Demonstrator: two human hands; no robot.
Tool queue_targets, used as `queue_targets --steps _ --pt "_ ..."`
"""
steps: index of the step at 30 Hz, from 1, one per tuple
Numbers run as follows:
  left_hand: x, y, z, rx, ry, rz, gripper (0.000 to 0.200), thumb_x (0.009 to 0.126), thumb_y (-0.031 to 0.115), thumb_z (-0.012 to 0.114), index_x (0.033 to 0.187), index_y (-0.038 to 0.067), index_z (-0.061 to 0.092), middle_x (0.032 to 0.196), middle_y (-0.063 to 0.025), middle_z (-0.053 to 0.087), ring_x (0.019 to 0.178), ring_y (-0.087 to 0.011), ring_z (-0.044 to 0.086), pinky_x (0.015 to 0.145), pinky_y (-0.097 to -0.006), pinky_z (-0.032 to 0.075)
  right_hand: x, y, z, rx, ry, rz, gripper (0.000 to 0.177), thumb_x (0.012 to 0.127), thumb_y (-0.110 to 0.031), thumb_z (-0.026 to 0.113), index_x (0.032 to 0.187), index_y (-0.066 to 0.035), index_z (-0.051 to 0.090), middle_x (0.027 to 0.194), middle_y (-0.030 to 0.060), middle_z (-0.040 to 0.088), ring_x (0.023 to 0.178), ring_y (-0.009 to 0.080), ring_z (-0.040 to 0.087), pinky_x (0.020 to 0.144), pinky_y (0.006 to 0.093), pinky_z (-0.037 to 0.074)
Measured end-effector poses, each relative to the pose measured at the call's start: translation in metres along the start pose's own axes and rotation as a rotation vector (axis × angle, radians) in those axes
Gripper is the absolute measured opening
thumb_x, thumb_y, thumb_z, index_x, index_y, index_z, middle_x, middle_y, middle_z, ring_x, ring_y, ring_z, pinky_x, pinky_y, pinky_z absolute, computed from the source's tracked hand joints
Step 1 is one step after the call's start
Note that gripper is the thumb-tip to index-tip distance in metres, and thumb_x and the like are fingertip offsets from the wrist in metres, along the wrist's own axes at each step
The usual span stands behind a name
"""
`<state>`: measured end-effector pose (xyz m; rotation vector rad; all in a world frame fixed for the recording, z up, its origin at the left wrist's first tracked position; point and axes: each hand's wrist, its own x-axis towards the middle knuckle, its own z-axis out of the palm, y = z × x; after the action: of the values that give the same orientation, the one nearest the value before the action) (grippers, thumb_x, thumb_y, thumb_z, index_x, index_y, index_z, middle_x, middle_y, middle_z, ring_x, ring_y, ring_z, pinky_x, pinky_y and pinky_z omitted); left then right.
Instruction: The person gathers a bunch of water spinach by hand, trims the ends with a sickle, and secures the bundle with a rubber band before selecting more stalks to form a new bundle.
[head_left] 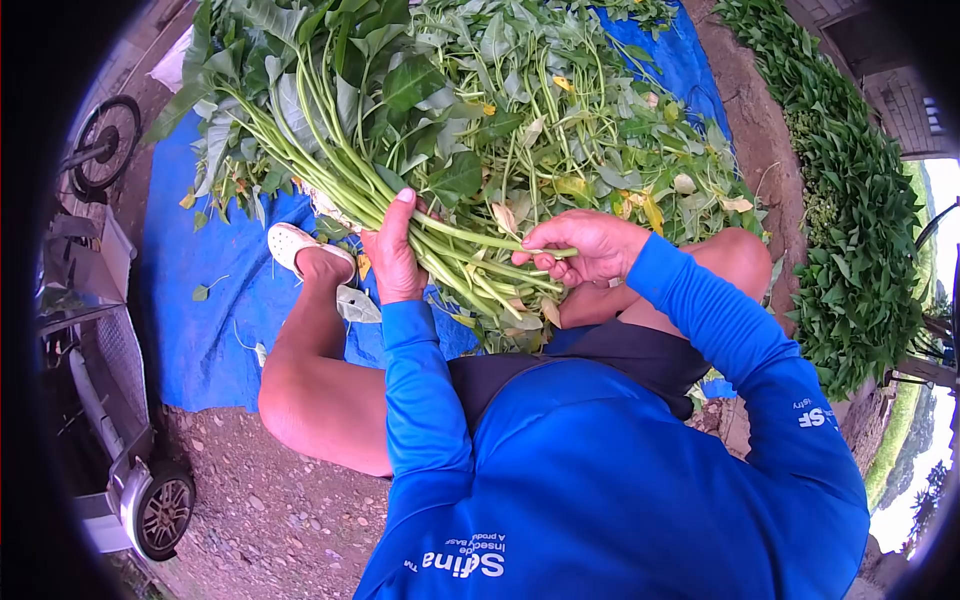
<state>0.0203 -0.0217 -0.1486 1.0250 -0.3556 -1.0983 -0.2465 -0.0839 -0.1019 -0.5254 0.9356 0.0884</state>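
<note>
A thick bundle of long green stems [345, 165] with broad leaves lies across the middle. My left hand [398, 250] wraps round the bundle near its lower part, thumb on top. At the cut ends, my right hand [590, 245] pinches one or two stem ends between thumb and fingers. The leafy tops spread toward the upper left. Behind and right of the bundle lies a big heap of loose greens [560, 130] with some yellow leaves, on a blue tarp [215, 320].
My bent legs flank the bundle, with a white clog [295, 245] on one foot. A vehicle with a wheel [165, 510] stands at the left, and a bicycle-like wheel [105, 145] above it. A long row of leafy greens [850, 200] runs along the right.
</note>
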Motion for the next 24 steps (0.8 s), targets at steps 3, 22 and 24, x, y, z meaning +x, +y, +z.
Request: queue_targets --steps 3,22,24 --pt "-0.001 0.006 0.002 0.024 -0.014 -0.009 0.024 0.096 0.021 0.075 0.104 0.002 0.064 0.083 -0.008 0.067 0.068 -0.0193 0.066 0.063 -0.034 0.057 0.003 -0.002 0.006 -0.023 0.052 0.018 0.024 0.101 -0.02 0.069 0.115 -0.001 0.074 0.079 -0.0038 0.066 0.062 0.0047 0.057 0.054 0.0219 0.046" --pt "0.024 0.028 -0.005 -0.029 0.225 -0.156 0.022 0.096 0.021 0.079 0.098 0.002 0.067 0.079 -0.0051 0.065 0.066 -0.0164 0.065 0.062 -0.0308 0.058 -0.004 -0.035 -0.104 -1.484 0.627 -0.191 0.028 0.092 -0.022 0.07 0.109 -0.002 0.078 0.097 0.0177 0.078 0.082 0.0309 0.074 0.074 0.0428 0.059" --pt "0.029 0.017 -0.006 -0.02 0.215 -0.177 0.022 0.096 0.02 0.078 0.098 0.001 0.067 0.079 -0.0051 0.064 0.065 -0.0168 0.065 0.061 -0.0315 0.058 0.023 -0.026 -0.114 -1.29 0.655 -0.512 0.027 0.095 -0.023 0.071 0.11 -0.002 0.078 0.098 0.0161 0.079 0.075 0.0278 0.076 0.068 0.041 0.06"
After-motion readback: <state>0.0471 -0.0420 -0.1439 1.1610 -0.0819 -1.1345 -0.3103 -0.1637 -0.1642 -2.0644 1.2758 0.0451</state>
